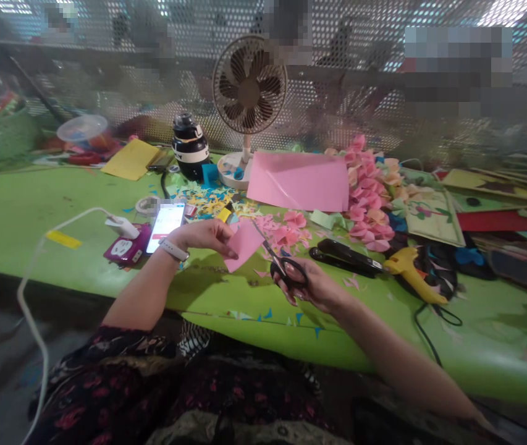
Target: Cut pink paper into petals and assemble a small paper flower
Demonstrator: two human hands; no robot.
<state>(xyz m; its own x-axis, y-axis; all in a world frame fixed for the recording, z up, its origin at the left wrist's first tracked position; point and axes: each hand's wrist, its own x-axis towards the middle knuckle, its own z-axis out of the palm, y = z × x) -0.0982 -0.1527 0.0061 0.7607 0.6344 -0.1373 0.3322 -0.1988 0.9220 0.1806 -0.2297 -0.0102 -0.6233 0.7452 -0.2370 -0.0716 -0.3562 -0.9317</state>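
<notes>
A small piece of pink paper (245,245) is pinched between the thumb and fingers of my left hand (212,238). My right hand (307,284) grips black-handled scissors (285,264) by their loops. The blades point up and left, close to the paper's right edge; I cannot tell whether they touch it. Behind both hands lie loose pink paper cuttings (286,230) and yellow and blue scraps (212,203). A larger pink sheet (298,179) rests farther back, beside a heap of pink paper petals (369,198).
Left of my hands are a lit phone (165,225) and a purple power socket (126,248) with a white cable. A black stapler (346,256) and a yellow glue gun (414,275) lie to the right. A fan (249,86) and a black bottle (190,148) stand at the back.
</notes>
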